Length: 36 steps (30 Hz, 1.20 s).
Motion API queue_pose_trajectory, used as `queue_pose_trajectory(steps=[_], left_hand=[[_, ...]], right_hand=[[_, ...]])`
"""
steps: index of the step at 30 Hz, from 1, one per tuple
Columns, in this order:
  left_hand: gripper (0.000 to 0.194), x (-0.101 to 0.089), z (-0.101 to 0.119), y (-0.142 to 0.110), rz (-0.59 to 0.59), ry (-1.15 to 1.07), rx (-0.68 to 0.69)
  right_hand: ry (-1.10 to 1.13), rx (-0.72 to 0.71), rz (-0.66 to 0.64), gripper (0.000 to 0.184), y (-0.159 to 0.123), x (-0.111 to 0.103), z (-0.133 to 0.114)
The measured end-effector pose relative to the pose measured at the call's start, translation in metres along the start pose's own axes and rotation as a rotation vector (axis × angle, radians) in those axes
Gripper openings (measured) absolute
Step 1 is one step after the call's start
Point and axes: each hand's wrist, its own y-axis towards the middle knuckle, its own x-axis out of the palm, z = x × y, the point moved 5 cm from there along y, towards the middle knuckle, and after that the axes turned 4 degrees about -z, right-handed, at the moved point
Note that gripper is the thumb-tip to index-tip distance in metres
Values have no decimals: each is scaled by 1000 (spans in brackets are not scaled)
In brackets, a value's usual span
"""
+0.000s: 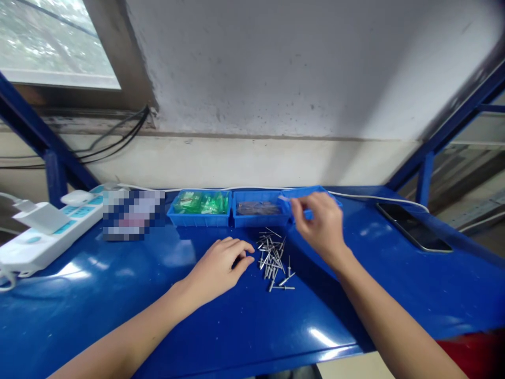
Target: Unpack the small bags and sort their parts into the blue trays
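A loose pile of silver blind rivets (pixel 272 258) lies on the blue tabletop in front of the bins. Just left of the pile rests my left hand (pixel 224 263), its fingers curved and a gap between thumb and forefinger, with nothing in it. My right hand (pixel 321 221) is raised before the right blue bin (pixel 311 191) and covers much of it. Thumb and forefinger pinch a small translucent plastic bag (pixel 283 198), only partly visible. The middle blue bin (pixel 260 221) holds thin greyish pieces. Green packets (pixel 201 202) fill the left blue bin (pixel 199 220).
On the left lies a white power strip (pixel 74 226) with plugged-in chargers, beside a pixelated item (pixel 132 216). A dark phone (pixel 412 226) lies at the right. A white cable (pixel 366 196) runs along the back, and blue frame posts (pixel 424 176) stand at both sides.
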Motion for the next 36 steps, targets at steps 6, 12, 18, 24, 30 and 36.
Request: queue_pose_trajectory(steps=[6, 12, 18, 24, 30, 36], left_hand=[[16, 14, 17, 5, -59, 244, 204], [18, 5, 13, 5, 40, 189, 137], [13, -13, -17, 2, 210, 15, -64], [17, -16, -22, 2, 217, 49, -88], [14, -16, -12, 1, 225, -15, -63], [13, -16, -9, 1, 250, 21, -44]], right_hand=[[-332, 218, -5, 37, -1, 4, 38], [39, -49, -137, 24, -4, 21, -15], [281, -316, -408, 19, -15, 33, -55], [231, -310, -353, 15, -18, 37, -57], [256, -325, -374, 19, -18, 35, -60], [302, -314, -382, 19, -20, 34, -62]])
